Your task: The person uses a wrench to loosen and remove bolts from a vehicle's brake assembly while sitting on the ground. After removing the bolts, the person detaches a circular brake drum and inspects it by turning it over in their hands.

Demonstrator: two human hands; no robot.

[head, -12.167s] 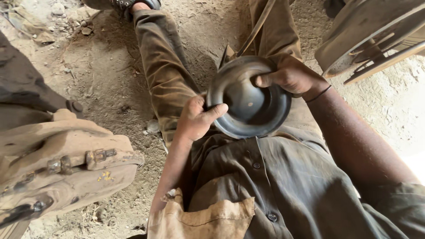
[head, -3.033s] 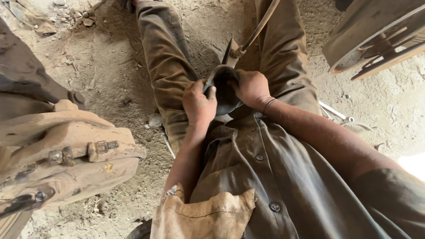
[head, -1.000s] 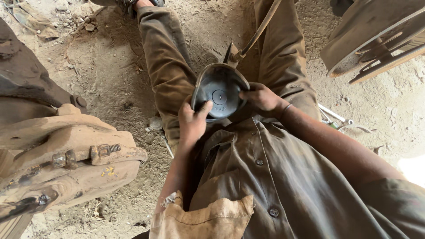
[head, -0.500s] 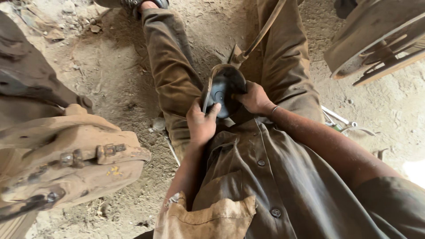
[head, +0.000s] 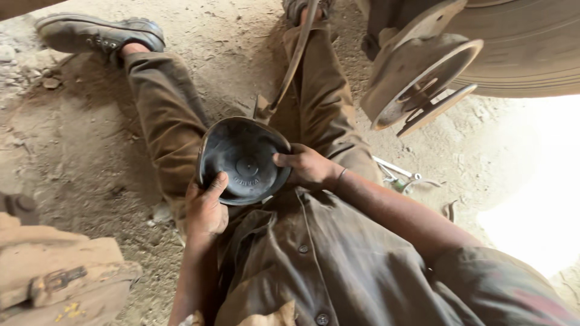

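A view looking down at a person sitting on dusty ground with legs stretched toward the top of the frame. At lower left sits a dirt-caked metal part [head: 57, 281]. At upper left, a dark work shoe [head: 99, 33] rests on the ground at the end of a leg in brown trousers. Just left of centre, the left hand [head: 205, 208] grips the lower left edge of a round black rubber disc [head: 241, 160], its fingers curled behind the rim and the thumb pressed on the front face. The disc sits at the centre of the frame, held over the lap, its shallow bowl-like face turned up toward the camera, with a small raised circle in the middle. Right of centre, the right hand [head: 305, 168] clasps the disc's right edge, thumb on the face and fingers wrapped behind. A long brown strap [head: 290, 69] runs between the legs above the disc. At upper right, a rusty metal drum [head: 423, 75] hangs beside a large tyre [head: 525, 45]. Below it, metal tools [head: 399, 175] lie on the ground.
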